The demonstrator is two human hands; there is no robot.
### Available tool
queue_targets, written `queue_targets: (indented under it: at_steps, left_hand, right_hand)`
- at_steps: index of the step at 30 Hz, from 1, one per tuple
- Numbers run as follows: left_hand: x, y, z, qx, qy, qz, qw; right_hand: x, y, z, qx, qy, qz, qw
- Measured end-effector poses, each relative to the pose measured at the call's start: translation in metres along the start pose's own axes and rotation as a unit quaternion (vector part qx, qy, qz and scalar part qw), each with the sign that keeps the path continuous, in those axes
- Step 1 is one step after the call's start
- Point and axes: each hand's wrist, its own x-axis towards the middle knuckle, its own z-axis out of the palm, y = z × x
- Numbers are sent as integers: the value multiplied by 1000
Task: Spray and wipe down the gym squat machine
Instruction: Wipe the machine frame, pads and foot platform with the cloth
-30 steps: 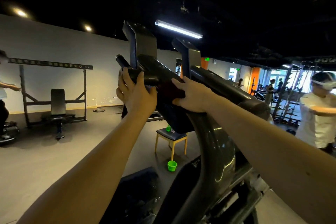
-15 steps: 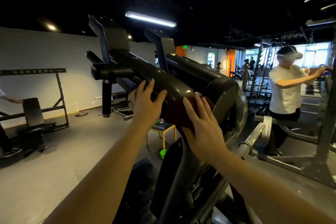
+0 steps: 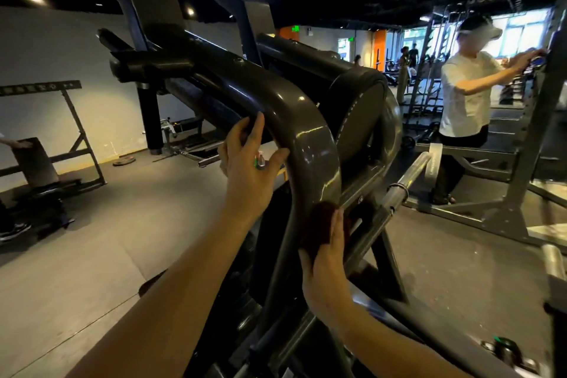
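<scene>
The squat machine's curved dark grey arm arches down through the middle of the head view, with a black shoulder pad just behind it. My left hand rests against the left side of the bend, fingers up and thumb on the tube. Lower down, my right hand presses a dark red cloth flat against the arm with straight fingers. A small spray bottle shows past my left hand, far off.
A steel weight peg sticks out to the right of the arm. A person in a white shirt works at a rack on the right. A bench and frame stand at the left wall, with open grey floor between.
Both hands have slid down the arm, from the upper tube round the bend. The right hand and cloth now sit on the lower, near-vertical part. The view has dropped and turned right.
</scene>
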Motion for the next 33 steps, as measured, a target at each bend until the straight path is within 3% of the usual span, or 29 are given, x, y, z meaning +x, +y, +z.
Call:
queue_targets:
  at_steps: [4, 8, 12, 15, 17, 18, 20, 23, 27, 30, 33]
  left_hand:
    - [-14, -11, 7, 6, -3, 19, 1000]
    - [-24, -8, 8, -53, -48, -2, 997]
    - [-40, -9, 12, -91, -97, -29, 991]
    - [-61, -20, 15, -96, -144, -31, 984]
    - [-77, -31, 17, -90, -181, -25, 979]
    - [-85, -34, 16, -86, -200, -23, 976]
    - [-101, -37, 9, -79, -236, -35, 968]
    - [-122, -43, -12, -36, -299, -83, 950]
    - [-150, -52, -44, -19, -389, -202, 899]
    - [-173, -43, -62, -83, -379, -259, 885]
    - [-192, -36, -78, -98, -342, -305, 883]
  right_hand:
    - [17, -15, 5, 110, 60, 96, 988]
    - [79, -52, -22, 27, 116, -97, 988]
    - [76, -46, -9, 3, 166, -122, 979]
    - [22, -22, 16, 52, 154, -21, 987]
    - [-15, -11, 33, 102, 160, 179, 965]
    - [-31, -8, 36, 94, 118, 259, 954]
    - [-60, -10, 32, 66, -75, 244, 965]
    - [-72, -19, 3, 106, -156, 294, 937]
    - [-61, -26, -28, 284, -259, 287, 877]
    - [-53, -26, -29, 331, -322, 355, 813]
    - [-46, -23, -28, 308, -398, 319, 803]
